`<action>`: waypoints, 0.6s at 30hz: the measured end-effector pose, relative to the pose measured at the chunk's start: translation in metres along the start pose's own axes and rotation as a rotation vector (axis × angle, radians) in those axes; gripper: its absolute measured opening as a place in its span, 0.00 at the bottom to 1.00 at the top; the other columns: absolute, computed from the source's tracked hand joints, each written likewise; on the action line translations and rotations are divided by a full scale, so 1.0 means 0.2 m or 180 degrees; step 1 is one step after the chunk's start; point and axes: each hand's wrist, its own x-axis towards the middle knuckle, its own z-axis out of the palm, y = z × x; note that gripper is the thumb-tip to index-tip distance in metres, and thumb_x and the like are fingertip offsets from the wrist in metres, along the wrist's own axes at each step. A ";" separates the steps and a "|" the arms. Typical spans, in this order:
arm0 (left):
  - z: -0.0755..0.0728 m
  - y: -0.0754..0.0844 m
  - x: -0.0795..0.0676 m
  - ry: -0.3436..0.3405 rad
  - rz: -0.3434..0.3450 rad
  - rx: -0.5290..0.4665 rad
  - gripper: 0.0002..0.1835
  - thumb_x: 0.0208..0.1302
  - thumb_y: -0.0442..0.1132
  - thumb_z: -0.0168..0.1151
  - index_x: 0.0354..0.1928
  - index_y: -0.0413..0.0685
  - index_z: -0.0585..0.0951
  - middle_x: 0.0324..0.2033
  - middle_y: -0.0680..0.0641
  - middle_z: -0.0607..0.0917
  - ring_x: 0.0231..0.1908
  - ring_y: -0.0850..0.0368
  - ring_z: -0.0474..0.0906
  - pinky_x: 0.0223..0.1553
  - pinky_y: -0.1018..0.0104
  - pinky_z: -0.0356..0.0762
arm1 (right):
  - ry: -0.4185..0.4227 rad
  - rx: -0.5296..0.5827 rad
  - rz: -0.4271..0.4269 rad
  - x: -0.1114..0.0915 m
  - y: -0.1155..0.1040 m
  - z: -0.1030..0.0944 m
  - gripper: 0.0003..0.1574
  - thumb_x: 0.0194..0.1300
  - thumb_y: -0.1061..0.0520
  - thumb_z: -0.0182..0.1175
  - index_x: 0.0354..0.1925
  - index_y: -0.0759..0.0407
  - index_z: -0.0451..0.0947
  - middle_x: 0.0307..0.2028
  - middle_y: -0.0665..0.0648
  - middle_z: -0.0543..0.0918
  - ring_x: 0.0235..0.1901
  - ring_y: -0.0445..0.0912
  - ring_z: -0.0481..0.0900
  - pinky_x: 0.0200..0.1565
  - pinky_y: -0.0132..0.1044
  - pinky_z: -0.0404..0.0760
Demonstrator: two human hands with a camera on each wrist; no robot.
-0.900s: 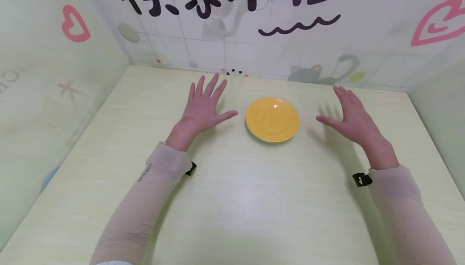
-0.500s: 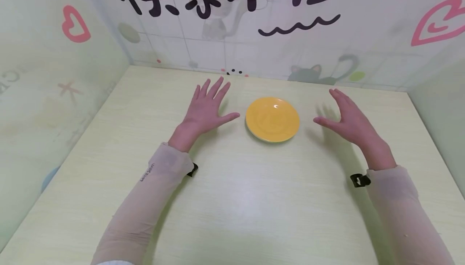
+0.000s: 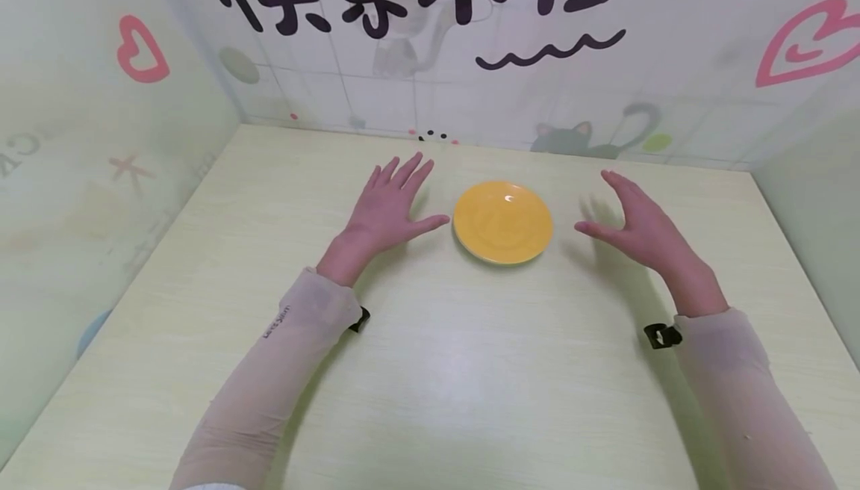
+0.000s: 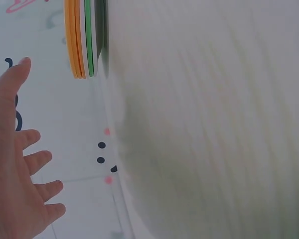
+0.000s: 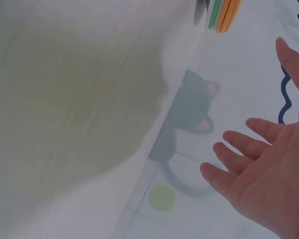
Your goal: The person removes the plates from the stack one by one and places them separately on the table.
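Observation:
A stack of plates (image 3: 503, 222) lies on the table, its top plate glossy yellow-orange. Seen edge-on in the left wrist view, the stacked plates (image 4: 80, 40) show orange, whitish and green rims; part of the stack is cut off by the frame. My left hand (image 3: 384, 210) hovers left of the stack, fingers spread and thumb tip close to the rim. On the other side, my right hand (image 3: 648, 227) is held above the table with its thumb pointing at the stack, a gap between them. Both hands hold nothing.
The pale wood-grain table (image 3: 463, 370) meets a printed back wall (image 3: 376, 94) just beyond the stack. A left side wall (image 3: 74, 199) and a right side wall (image 3: 816, 199) bound it. Small black clips (image 3: 663, 336) sit at the sleeve cuffs.
Both hands have moved inward toward the plates and slightly nearer to me. The left hand's fingers are less widely spread. The plates stay in place; the view has shifted slightly.

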 end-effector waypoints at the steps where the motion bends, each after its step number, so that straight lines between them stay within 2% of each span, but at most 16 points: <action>1: 0.00 0.00 0.00 -0.0007 0.0005 -0.0016 0.51 0.64 0.74 0.49 0.80 0.60 0.45 0.81 0.52 0.43 0.79 0.41 0.39 0.81 0.44 0.36 | -0.0012 0.0002 0.0006 0.00 0.00 0.00 0.65 0.63 0.34 0.64 0.80 0.52 0.37 0.80 0.62 0.46 0.78 0.63 0.45 0.74 0.67 0.51; 9: 0.00 0.02 -0.01 -0.0102 0.0012 -0.0097 0.51 0.64 0.73 0.50 0.80 0.58 0.46 0.80 0.50 0.46 0.80 0.45 0.41 0.81 0.49 0.38 | -0.0059 0.0020 -0.0020 0.00 -0.02 0.02 0.65 0.63 0.34 0.65 0.80 0.52 0.38 0.79 0.62 0.48 0.77 0.63 0.47 0.74 0.66 0.52; 18: 0.02 0.03 -0.01 -0.0103 -0.0020 -0.0226 0.51 0.64 0.74 0.51 0.80 0.60 0.46 0.80 0.50 0.51 0.79 0.46 0.48 0.81 0.52 0.43 | -0.0148 0.0151 -0.0060 0.01 -0.06 0.05 0.64 0.62 0.36 0.66 0.80 0.51 0.40 0.79 0.62 0.49 0.77 0.62 0.47 0.75 0.65 0.53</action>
